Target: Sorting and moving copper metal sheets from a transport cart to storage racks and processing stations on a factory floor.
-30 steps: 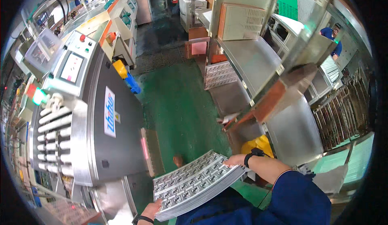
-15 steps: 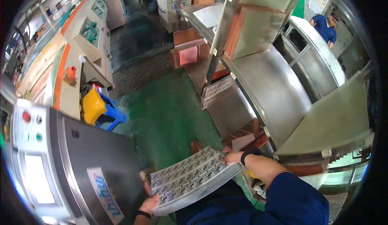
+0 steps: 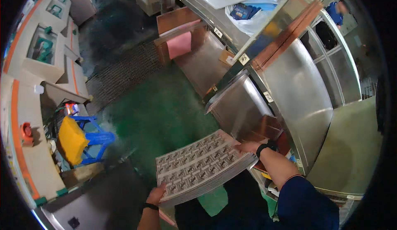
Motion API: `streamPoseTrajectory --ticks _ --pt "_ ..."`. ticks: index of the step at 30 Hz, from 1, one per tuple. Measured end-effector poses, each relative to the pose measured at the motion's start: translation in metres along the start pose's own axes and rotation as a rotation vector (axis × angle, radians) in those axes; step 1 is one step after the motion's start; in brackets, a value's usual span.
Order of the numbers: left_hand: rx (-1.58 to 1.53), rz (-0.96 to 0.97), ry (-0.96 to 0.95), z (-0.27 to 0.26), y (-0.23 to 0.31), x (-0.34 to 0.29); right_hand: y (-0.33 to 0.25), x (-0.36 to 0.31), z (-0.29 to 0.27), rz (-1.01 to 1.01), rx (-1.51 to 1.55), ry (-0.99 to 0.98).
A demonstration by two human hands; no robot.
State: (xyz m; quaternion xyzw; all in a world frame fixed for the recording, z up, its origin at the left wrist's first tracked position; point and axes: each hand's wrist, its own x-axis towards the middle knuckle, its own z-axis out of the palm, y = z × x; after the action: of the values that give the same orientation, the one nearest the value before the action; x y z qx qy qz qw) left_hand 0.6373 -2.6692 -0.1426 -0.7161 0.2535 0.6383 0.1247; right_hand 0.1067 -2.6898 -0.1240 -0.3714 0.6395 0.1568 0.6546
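A thick stack of thin flat panels [image 3: 198,164] lies level in front of my body, held by both hands. The top panel is pale, with rows of dark repeated patterns like circuit boards. My left hand [image 3: 156,195] is closed on the near left corner, its thumb along the edge. At the right end, my right hand [image 3: 250,147] grips the stack, fingers partly hidden beneath it. Each wrist wears a black band. Just beyond my right hand stands a metal shelf rack [image 3: 295,106].
A yellow-topped stool with blue legs [image 3: 73,141] stands left, beside a long cream machine with an orange stripe [image 3: 29,164]. The green floor [image 3: 153,110] runs ahead to dark grating [image 3: 124,79]. Far right, a person in blue [image 3: 334,14] stands behind the rack.
My view has moved forward and turned right. The cabinet's control panel has left the view at the left, and the shelves look closer. Both hands still hold the stack.
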Motion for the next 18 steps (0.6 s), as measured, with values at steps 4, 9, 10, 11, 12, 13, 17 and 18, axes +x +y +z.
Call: streamPoseTrajectory --ticks 4,9,10,11,12,13,17,18 --pt "0.201 -0.059 0.07 -0.007 0.055 0.058 -0.006 0.039 -0.03 0.137 0.071 0.075" --pt "0.261 0.032 0.026 0.03 0.087 0.129 0.065 0.095 -0.065 0.258 0.086 0.111" --pt "0.324 0.119 0.0 0.043 0.096 0.149 0.077 0.104 -0.087 0.257 0.08 0.13" --pt "0.391 0.197 -0.031 0.054 0.092 0.164 0.089 0.109 -0.096 0.23 -0.029 0.138" --pt "0.414 0.171 -0.008 0.028 0.054 0.184 0.073 0.127 -0.07 0.173 -0.115 0.111" --pt "0.549 0.319 0.209 0.022 0.016 0.216 0.047 0.142 -0.077 0.129 -0.142 0.101" --pt "0.107 0.173 -0.008 0.071 0.121 0.152 0.079 0.118 -0.089 0.202 -0.222 0.149" --pt "0.098 0.171 0.02 0.054 0.095 0.17 0.056 0.124 -0.091 0.214 -0.264 0.125"
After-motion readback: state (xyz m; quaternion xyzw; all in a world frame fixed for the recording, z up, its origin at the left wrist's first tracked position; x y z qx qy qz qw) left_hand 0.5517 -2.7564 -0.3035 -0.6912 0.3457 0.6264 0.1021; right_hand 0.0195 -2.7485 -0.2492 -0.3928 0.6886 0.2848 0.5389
